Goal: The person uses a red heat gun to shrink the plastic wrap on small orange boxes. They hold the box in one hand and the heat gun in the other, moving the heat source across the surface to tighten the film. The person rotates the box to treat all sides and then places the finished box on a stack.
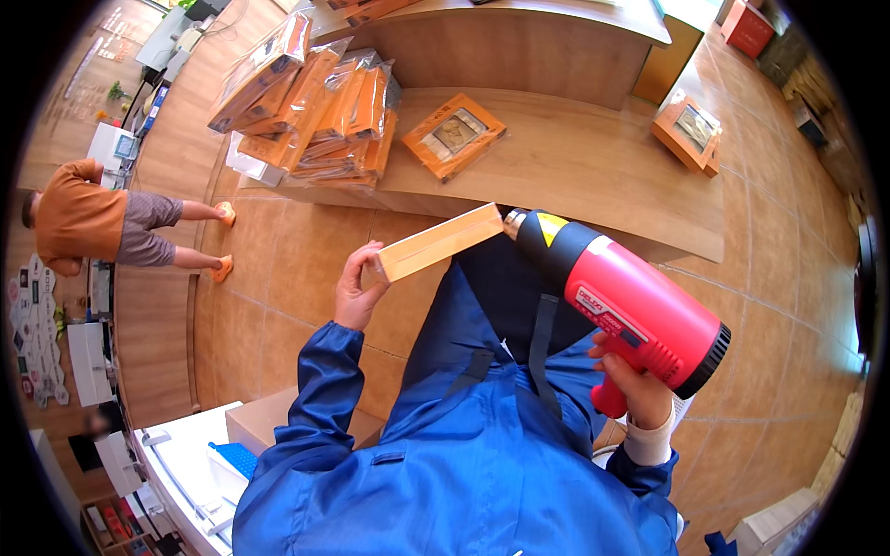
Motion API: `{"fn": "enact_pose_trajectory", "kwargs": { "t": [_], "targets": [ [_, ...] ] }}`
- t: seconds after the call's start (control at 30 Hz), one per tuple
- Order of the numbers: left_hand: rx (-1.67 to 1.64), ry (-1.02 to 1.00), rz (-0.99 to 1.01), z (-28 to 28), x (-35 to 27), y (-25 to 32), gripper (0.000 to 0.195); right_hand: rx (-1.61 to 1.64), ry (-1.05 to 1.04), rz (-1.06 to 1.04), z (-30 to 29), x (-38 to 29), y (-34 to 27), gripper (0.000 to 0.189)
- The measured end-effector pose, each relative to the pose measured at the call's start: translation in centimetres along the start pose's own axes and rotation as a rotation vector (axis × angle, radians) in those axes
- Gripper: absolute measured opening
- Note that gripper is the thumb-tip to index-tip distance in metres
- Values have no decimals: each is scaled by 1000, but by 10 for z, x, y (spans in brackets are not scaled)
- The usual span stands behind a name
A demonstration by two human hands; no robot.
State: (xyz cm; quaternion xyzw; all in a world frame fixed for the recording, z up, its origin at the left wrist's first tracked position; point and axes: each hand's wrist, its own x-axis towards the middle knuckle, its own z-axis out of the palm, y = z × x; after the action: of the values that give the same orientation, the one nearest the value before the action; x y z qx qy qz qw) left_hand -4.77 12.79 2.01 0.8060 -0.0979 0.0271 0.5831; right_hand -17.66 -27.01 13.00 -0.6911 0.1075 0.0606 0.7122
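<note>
My left hand grips one end of an orange box, its long narrow side turned up towards me. Clear film appears to cover the box. In my right hand is a red and black heat gun, held by its handle. The metal nozzle of the gun points at the far end of the box, at or very near its corner; whether they touch I cannot tell. A yellow warning label sits on the gun's black front part.
Several film-wrapped orange boxes are piled at the left of the wooden counter. A windowed orange box lies mid-counter, and more boxes rest at its right end. A person stands at the left. A cardboard box is beside me.
</note>
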Motion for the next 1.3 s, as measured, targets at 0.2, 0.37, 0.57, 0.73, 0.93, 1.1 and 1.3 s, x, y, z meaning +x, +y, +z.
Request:
{"fn": "enact_pose_trajectory", "kwargs": {
  "t": [0.2,0.37,0.57,0.73,0.93,1.1,1.3],
  "targets": [
    [254,10,149,39,23,21,48,108,-6,12,-2,-19,-2,38],
    [701,98,296,79,37,23,47,174,77,61,-4,-28,1,33],
    [1057,-3,400,153,30,1,49,153,197,99,-15,-27,5,30],
    [832,-68,371,155,26,8,39,144,260,126,-22,-31,17,28],
    [704,329,128,144,73,-25,59,149,274,174,-21,-24,34,27],
    [-239,260,-573,146,85,-84,99,142,268,199,-17,-20,36,27],
    [-882,326,-940,140,99,-105,63,151,261,217,-19,-18,40,28]
  ]
}}
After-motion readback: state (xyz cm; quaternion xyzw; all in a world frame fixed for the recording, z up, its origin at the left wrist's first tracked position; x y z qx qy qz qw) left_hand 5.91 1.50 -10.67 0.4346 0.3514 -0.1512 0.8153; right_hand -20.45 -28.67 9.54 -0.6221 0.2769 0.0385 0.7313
